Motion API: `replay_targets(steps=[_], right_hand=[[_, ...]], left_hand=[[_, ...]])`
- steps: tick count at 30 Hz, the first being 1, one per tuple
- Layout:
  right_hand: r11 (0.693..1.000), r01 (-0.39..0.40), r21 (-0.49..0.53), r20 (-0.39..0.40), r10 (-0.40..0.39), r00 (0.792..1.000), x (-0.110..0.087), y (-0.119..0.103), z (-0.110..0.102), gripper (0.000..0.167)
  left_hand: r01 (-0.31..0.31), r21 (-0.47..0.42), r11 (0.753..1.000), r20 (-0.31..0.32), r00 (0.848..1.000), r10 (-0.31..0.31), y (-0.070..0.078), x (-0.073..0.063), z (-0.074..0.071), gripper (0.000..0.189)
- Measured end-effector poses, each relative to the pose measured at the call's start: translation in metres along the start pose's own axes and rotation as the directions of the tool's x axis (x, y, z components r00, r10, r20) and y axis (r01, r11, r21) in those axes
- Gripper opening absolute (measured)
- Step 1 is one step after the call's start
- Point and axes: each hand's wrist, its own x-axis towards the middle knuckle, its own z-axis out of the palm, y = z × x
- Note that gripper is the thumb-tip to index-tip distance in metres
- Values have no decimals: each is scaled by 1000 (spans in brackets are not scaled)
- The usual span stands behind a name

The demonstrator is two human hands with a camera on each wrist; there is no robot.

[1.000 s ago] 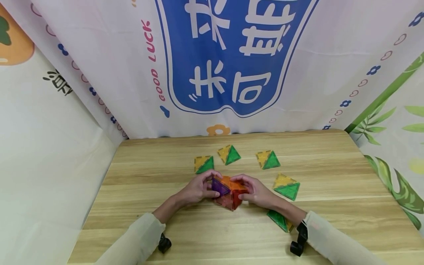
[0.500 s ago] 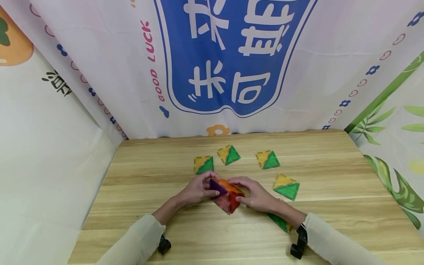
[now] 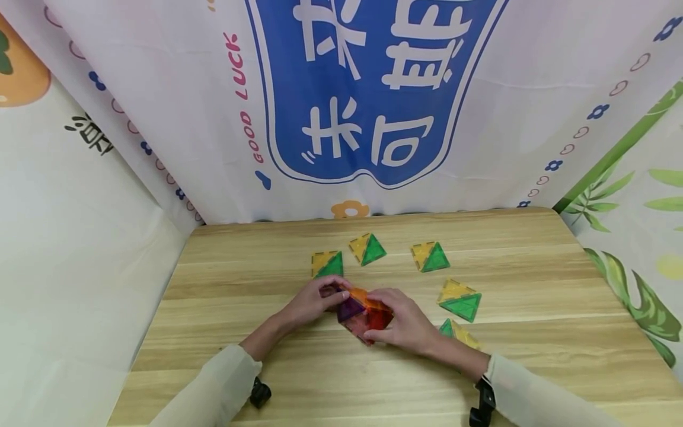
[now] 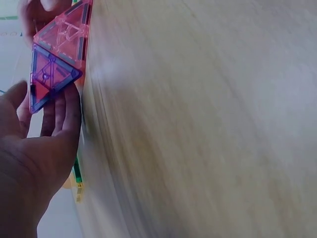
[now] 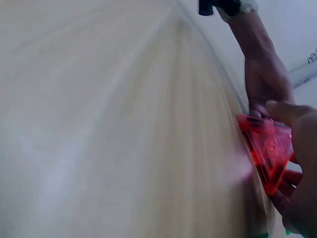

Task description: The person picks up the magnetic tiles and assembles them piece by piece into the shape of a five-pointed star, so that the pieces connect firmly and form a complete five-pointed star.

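Note:
Between both hands, a little right of the table's middle, is a solid shape built of translucent magnetic tiles. In the head view its purple triangle (image 3: 349, 311) faces left, an orange tile (image 3: 359, 294) lies on top, a red tile (image 3: 378, 319) is at the right and a pink tile (image 3: 356, 325) at the lower front. My left hand (image 3: 309, 303) holds the purple side, thumb over its upper edge. My right hand (image 3: 404, 318) grips the red side, its thumb at the lower front corner. In the left wrist view, fingers are under the purple triangle (image 4: 50, 78).
Several flat yellow-and-green tile pairs lie in an arc around the shape: one pair (image 3: 336, 265) behind my left hand, others farther back (image 3: 367, 249) and to the right (image 3: 460, 300). My right forearm partly covers the nearest pair (image 3: 447, 328). A printed curtain (image 3: 496, 148) hangs behind the table.
The tile shape has shifted slightly left and tilted. My left thumb has moved up onto the purple tile's top edge, and my right thumb has slid down to the lower front corner.

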Motion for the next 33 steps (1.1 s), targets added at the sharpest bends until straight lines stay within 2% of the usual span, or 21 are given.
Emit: replay_targets(steps=[3, 9, 19, 22, 27, 33], right_hand=[[998, 4, -57, -13, -5, 1000, -1, -3, 3, 71], [996, -3, -88, 0, 3, 1000, -2, -5, 3, 70], [994, 9, -107, 32, -6, 999, -4, -1, 4, 68], [994, 9, -109, 34, -5, 999, -4, -2, 3, 68], [993, 7, -114, 37, -3, 999, -4, -1, 3, 67], [993, 17, -119, 41, -12, 999, -4, -1, 2, 65]], left_hand=[[-9, 17, 1000, -48, 999, 10, -1, 0, -3, 22], [-54, 159, 986, -114, 991, 72, -2, -1, -6, 17], [-113, 263, 958, -99, 985, 143, -8, -5, -10, 17], [-148, 284, 947, -82, 981, 178, -10, -6, -10, 17], [-234, 375, 897, -8, 967, 255, -10, -7, -11, 17], [-283, 444, 850, 81, 958, 276, -9, -8, -10, 30]])
